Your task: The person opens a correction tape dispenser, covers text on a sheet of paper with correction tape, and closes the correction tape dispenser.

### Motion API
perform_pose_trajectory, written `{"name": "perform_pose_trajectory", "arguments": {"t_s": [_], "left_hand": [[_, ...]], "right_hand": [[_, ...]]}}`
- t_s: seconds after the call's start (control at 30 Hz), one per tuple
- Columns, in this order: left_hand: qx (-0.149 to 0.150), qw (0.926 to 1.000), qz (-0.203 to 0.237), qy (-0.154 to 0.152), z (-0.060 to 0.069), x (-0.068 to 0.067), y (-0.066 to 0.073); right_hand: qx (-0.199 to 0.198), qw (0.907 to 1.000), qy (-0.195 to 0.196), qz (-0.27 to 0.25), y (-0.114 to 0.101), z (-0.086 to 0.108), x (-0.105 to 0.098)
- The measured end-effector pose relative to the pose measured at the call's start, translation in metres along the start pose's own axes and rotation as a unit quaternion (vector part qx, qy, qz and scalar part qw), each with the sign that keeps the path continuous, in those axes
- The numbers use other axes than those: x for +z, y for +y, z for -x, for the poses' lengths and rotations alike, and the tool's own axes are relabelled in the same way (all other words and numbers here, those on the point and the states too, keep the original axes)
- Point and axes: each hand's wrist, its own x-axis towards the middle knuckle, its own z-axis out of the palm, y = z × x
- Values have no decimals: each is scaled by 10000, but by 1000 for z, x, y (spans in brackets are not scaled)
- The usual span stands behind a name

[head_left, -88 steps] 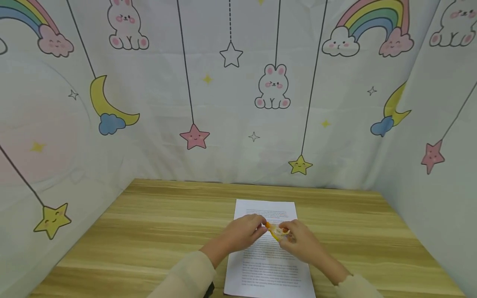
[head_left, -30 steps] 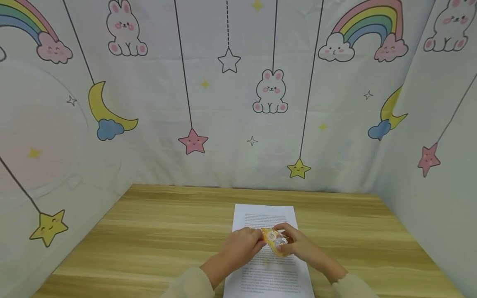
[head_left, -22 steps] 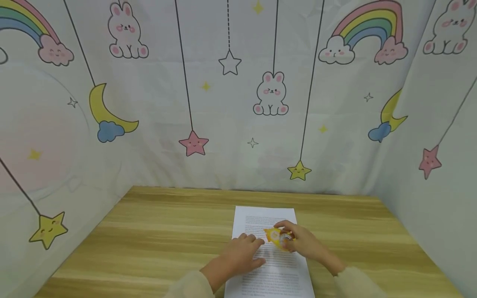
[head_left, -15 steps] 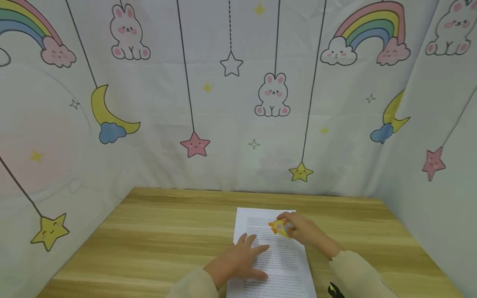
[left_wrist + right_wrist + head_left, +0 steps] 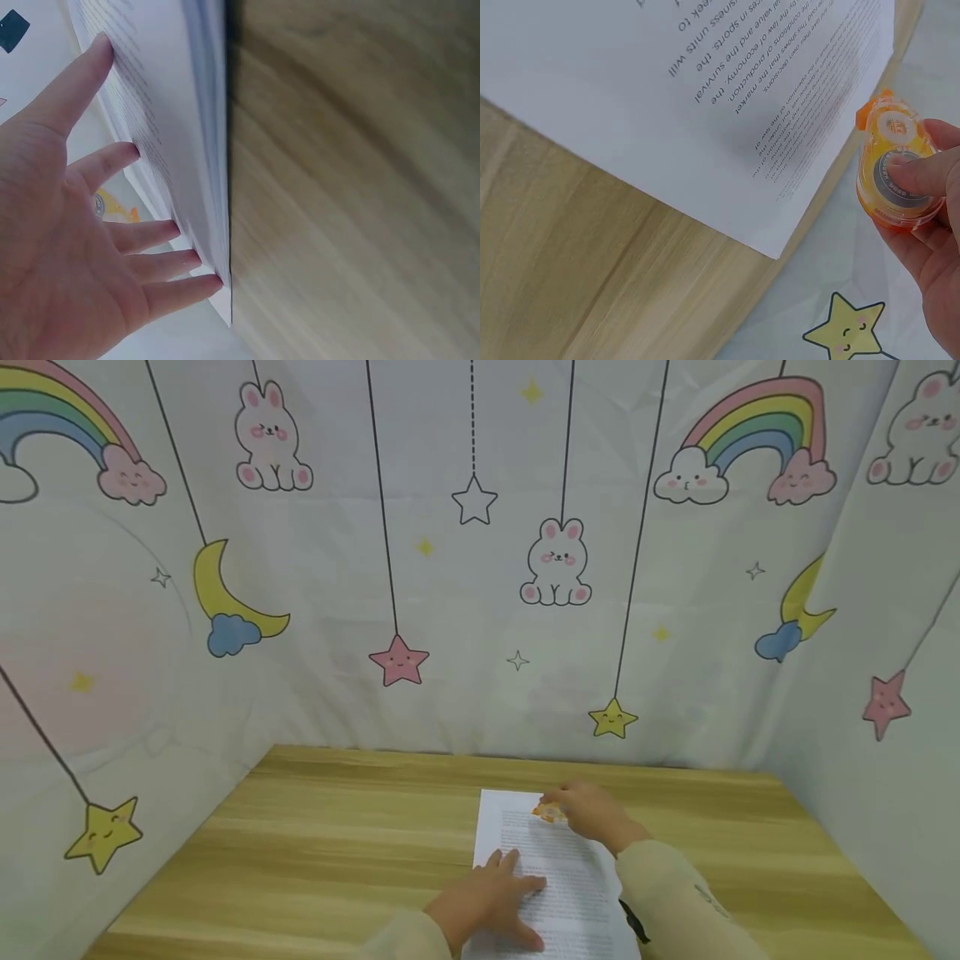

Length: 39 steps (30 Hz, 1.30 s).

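A yellow and orange correction tape [image 5: 550,811] with a clear shell is held in my right hand [image 5: 596,814] near the top of a printed paper stack [image 5: 570,868]. In the right wrist view, the thumb lies on the grey reel of the correction tape [image 5: 892,142], fingers behind it, orange tip pointing toward the page [image 5: 667,112]. Whether the tip touches the paper cannot be told. My left hand [image 5: 491,902] rests spread on the lower left of the paper. In the left wrist view, the straight fingertips of the left hand [image 5: 67,240] touch the sheet.
The paper lies on a wood-grain table [image 5: 337,827]. A white curtain [image 5: 465,585] printed with rabbits, stars and rainbows stands behind and at both sides. A dark object [image 5: 634,921] shows partly beside my right sleeve.
My left hand has let go of the correction tape's tip and spread flat on the paper. My right hand has carried the correction tape up toward the top of the page.
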Motion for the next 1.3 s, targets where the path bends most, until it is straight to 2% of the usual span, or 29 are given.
{"name": "perform_pose_trajectory", "arguments": {"t_s": [0.23,0.4,0.63,0.8,1.3], "left_hand": [[42,9998,-185,26,0,4,3],[35,9996,-268,-15,0,3,3],[118,9996,-224,88,1,1,4],[99,9998,-153,55,0,0,4],[103,9995,-266,163,0,0,2]], "right_hand": [[313,9989,-331,-91,2,-11,8],[334,9981,-476,-179,-1,-17,10],[-2,9997,-206,-131,-2,-22,15],[-73,10000,-45,-23,-3,-24,20],[-28,9998,-151,-107,-13,-27,17]]}}
